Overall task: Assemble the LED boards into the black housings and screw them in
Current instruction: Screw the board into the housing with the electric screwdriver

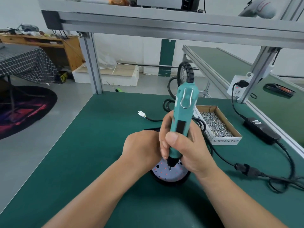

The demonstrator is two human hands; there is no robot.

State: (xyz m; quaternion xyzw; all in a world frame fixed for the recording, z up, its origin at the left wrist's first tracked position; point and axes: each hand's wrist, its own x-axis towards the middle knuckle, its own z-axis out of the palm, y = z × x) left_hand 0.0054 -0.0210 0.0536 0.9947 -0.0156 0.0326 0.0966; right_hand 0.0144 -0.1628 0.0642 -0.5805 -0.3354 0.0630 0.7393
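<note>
LED board [164, 175], head view: the pale round board lies face-up inside the black housing [171, 184]. The housing stands on the green mat [82, 145] at the near centre of the bench, directly below both hands. Only the near part of the board is visible, because the hands cover the rest.

The right hand [185, 145] is wrapped around the lower body of the electric screwdriver [181, 116], with the thumb across the front and the fingers curled behind. This low grip keeps control close to the bit. The tool stands nearly upright, its top tilted slightly to the right, so the bit meets the board almost squarely. The tip touches the board near its centre. It is probably on a screw, but the screw head is too small to confirm.

The left hand [141, 148] rests at the far left side of the housing and touches the right hand. Its fingers are hidden behind the tool, so whether they grip anything cannot be determined. The position suggests that it steadies the housing against turning under torque.

The cardboard box [225, 141] of screws [215, 124] sits near the housing on the right, on the driving-hand side for quick reloading. The cable [187, 70] rises from the top of the tool, away from the board.
</note>
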